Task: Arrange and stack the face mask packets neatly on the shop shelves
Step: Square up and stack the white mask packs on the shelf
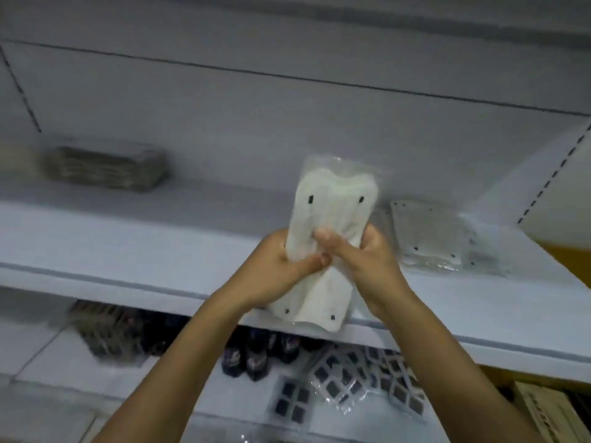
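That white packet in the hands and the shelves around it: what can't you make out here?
- White packet: its middle is covered by the left hand and right hand.
- Grey stack, head view: motion-blurred.
- Dark bottles: tops hidden behind the shelf edge.

blurred: grey stack [105, 167] far left | hidden: packet [323, 247] middle under both hands | cut off: forearms

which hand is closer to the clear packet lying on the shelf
Right. The right hand grips the white packet just left of the clear packet lying on the shelf; the left hand is farther left, beyond the white packet.
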Tool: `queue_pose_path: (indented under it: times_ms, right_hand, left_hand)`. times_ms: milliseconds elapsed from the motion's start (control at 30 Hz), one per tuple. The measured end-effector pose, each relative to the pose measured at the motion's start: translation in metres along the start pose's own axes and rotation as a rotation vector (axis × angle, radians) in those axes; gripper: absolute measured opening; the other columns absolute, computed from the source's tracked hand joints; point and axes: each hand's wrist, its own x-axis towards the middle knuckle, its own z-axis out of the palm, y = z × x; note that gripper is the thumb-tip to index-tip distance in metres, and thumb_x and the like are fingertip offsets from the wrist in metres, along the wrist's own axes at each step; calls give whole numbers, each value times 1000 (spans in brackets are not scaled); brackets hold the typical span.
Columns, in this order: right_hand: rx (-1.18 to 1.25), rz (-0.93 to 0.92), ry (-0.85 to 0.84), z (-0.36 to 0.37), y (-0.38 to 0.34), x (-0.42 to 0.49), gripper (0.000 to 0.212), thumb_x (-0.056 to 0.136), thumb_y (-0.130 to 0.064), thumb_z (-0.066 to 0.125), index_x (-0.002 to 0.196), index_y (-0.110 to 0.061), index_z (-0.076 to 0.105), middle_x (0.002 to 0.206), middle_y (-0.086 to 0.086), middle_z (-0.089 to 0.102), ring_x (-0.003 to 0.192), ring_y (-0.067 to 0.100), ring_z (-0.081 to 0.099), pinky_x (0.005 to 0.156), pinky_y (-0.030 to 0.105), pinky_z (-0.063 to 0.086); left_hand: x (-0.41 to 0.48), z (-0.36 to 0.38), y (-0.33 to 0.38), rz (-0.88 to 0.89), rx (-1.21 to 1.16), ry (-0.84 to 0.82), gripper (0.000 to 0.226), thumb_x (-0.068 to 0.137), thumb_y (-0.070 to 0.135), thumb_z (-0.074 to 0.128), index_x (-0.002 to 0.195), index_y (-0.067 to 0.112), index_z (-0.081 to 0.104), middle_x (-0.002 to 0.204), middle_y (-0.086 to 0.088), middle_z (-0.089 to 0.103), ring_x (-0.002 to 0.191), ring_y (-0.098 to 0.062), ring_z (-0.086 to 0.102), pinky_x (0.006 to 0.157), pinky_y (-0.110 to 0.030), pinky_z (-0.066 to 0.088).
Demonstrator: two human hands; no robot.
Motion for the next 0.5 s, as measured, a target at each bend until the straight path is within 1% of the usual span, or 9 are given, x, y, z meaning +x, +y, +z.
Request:
queue_pose_path:
  times_ms: [33, 100, 200, 233, 267, 333, 400, 433, 500]
  right_hand:
    - [74, 57, -50, 4, -2, -4, 44, 63, -29, 78, 104, -15, 66, 96, 2, 75, 89, 22, 72, 70, 33, 59]
    - [194, 137, -107, 15, 2, -14, 38, 65, -24, 76, 100, -10, 68, 96, 9, 75, 88, 29, 72, 74, 44, 60]
    - [432, 223, -142, 40, 20, -31, 31, 76, -17, 71, 105, -7, 67, 103, 13, 73, 95, 31, 70, 84, 47, 57]
    - [514, 263, -133, 48, 26, -36, 31, 77, -17, 71, 107, -8, 67, 106, 12, 73, 98, 30, 70, 88, 47, 56]
    - [591, 301, -122, 57, 32, -42, 35, 77, -18, 71, 110, -9, 67, 109, 11, 72, 102, 29, 69, 92, 48, 54]
    - [709, 379, -119, 75, 45, -53, 46, 74, -21, 73, 119, -10, 64, 115, 11, 70, 107, 29, 67, 96, 51, 51]
    - [718, 458, -186, 96, 59, -71, 54, 72, -24, 74, 124, -12, 62, 117, 10, 69, 108, 28, 66, 95, 51, 51]
    - [690, 498, -248, 108, 65, -83, 57, 71, -26, 74, 125, -12, 62, 117, 10, 69, 108, 27, 66, 95, 50, 52]
    - [622, 570, -368, 131, 75, -107, 59, 71, -26, 73, 126, -12, 60, 118, 11, 69, 108, 27, 66, 93, 49, 53]
  left_hand:
    - [-12, 2, 0, -32, -56, 13, 25, 87, 20, 68, 112, 18, 67, 100, 2, 74, 93, -11, 70, 80, -28, 58]
    - [-40, 3, -7, -130, -214, 71, 32, 85, 23, 71, 116, 17, 64, 104, 0, 74, 96, -17, 71, 80, -32, 58]
    - [-92, -1, -34, -245, -587, 272, 52, 73, 48, 78, 114, 17, 69, 112, -4, 71, 103, -25, 67, 84, -39, 53]
    - [-112, -1, -43, -238, -742, 368, 64, 66, 58, 79, 114, 17, 70, 115, -5, 69, 104, -25, 66, 83, -39, 53]
    - [-132, 1, -49, -199, -915, 450, 77, 62, 64, 77, 120, 15, 67, 121, -7, 67, 108, -25, 65, 82, -38, 54]
    - [-165, 11, -55, -79, -1190, 575, 91, 63, 66, 75, 132, 9, 57, 130, -12, 61, 114, -26, 62, 89, -40, 54]
    - [-187, 26, -57, -45, -1234, 725, 93, 60, 64, 78, 133, 10, 57, 136, -14, 56, 125, -29, 55, 104, -46, 44]
    - [-195, 31, -57, -51, -1215, 814, 93, 57, 60, 82, 132, 10, 57, 137, -14, 56, 127, -30, 53, 106, -47, 42]
    - [-208, 35, -56, -73, -1157, 1000, 87, 59, 45, 87, 132, 8, 56, 132, -16, 59, 122, -30, 57, 101, -44, 47]
